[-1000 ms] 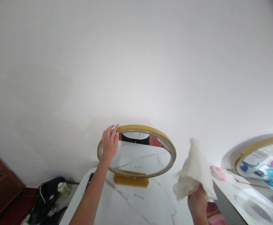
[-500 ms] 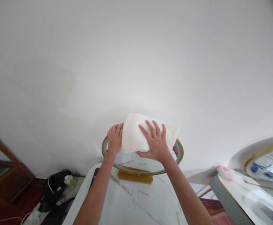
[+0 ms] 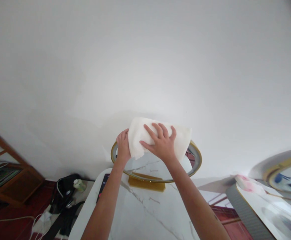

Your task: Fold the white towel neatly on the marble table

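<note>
A round mirror with a gold frame [image 3: 196,156] stands on a gold base [image 3: 146,184] at the back of a white marble table [image 3: 140,216]. My left hand [image 3: 123,146] grips the mirror's upper left rim, fingers curled over it. My right hand [image 3: 160,143] lies flat with fingers spread on a white cloth [image 3: 180,140], pressing it against the upper part of the mirror glass. The cloth covers the top of the mirror.
A dark phone [image 3: 102,187] lies at the table's left edge. On the floor to the left are a black bag [image 3: 63,193], a small bottle [image 3: 79,185] and cables. A wooden cabinet [image 3: 8,176] stands far left. A second gold mirror [image 3: 282,173] stands on another table at right.
My right hand brought the cloth from the lower right up onto the mirror and now presses it there, shifted slightly left. My left hand has stayed on the rim.
</note>
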A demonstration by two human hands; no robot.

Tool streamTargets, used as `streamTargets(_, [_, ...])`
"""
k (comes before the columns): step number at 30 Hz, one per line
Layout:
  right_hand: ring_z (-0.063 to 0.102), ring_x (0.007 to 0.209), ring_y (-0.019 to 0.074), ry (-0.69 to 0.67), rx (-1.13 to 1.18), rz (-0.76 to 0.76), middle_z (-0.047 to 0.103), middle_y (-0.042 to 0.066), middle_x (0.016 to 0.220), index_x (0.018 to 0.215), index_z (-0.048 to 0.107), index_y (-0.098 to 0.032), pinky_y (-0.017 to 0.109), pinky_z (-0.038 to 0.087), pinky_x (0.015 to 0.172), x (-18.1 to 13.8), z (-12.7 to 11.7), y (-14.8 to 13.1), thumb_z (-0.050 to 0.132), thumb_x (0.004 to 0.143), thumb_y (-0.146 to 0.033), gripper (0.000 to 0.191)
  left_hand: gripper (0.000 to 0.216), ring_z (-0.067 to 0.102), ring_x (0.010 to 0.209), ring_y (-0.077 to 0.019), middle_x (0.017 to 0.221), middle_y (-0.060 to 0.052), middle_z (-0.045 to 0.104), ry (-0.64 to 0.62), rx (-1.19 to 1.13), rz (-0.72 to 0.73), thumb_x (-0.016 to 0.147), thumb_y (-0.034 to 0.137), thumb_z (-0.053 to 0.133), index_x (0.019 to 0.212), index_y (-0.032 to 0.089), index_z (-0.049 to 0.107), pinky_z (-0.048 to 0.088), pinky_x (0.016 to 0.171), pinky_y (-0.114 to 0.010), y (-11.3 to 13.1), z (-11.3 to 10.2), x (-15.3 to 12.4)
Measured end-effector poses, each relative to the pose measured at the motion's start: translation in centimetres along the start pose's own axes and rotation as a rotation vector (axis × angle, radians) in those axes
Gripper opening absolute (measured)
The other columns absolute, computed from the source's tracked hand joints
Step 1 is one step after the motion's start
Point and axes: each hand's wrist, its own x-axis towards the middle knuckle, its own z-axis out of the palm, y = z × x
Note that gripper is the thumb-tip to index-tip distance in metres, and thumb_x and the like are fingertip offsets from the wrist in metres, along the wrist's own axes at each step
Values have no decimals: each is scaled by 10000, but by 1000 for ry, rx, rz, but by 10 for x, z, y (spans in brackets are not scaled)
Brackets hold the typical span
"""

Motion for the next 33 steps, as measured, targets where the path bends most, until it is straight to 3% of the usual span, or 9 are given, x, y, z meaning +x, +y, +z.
streamTargets(7, [364, 1259, 292, 97, -75, 40, 440, 74, 1386, 1395, 375, -323, 526, 61, 1086, -22, 8, 31, 517, 857, -537, 597, 382, 441, 1162, -208, 1218, -87, 521, 7, -57, -9, 956, 262, 275, 1287, 236, 462, 316, 996, -377, 11, -3, 6])
streamTargets(14, [381, 1247, 294, 215, -61, 322, 456, 118, 1343, 1351, 417, -226, 506, 165, 1053, -64, 8, 66, 529, 848, -454, 565, 390, 455, 1148, -188, 1211, -75, 533, 27, -93, -33, 976, 303, 258, 1286, 249, 487, 302, 998, -355, 15, -6, 8])
streamTargets(18, [390, 1224, 292, 209, 24, 433, 461, 117, 1318, 1346, 392, -211, 507, 206, 1021, -70, -4, 65, 481, 834, -445, 570, 395, 467, 1137, -194, 1205, -75, 542, 40, -91, -35, 975, 322, 260, 1287, 253, 491, 311, 990, -358, 14, -4, 6])
streamTargets(22, [377, 1227, 315, 154, 48, 365, 448, 116, 1330, 1360, 382, -215, 536, 187, 1024, -52, -15, 48, 437, 812, -517, 628, 398, 467, 1141, -199, 1210, -76, 540, 45, -94, -48, 973, 332, 260, 1288, 255, 492, 307, 997, -366, 14, -5, 4])
streamTargets(28, [275, 1278, 388, 52, -34, 139, 402, 100, 1387, 1362, 417, -276, 612, 66, 1040, -15, -12, 16, 543, 674, -707, 822, 411, 459, 1142, -202, 1210, -73, 537, 25, -110, -57, 973, 339, 240, 1298, 267, 481, 311, 998, -377, 11, -7, 5])
streamTargets(33, [295, 1299, 340, 22, -41, -41, 399, 96, 1423, 1366, 421, -271, 599, 43, 1070, -3, 0, 7, 515, 787, -638, 692, 417, 455, 1143, -217, 1201, -89, 538, 33, -108, -25, 969, 349, 240, 1292, 246, 483, 318, 992, -391, 8, -4, 6])
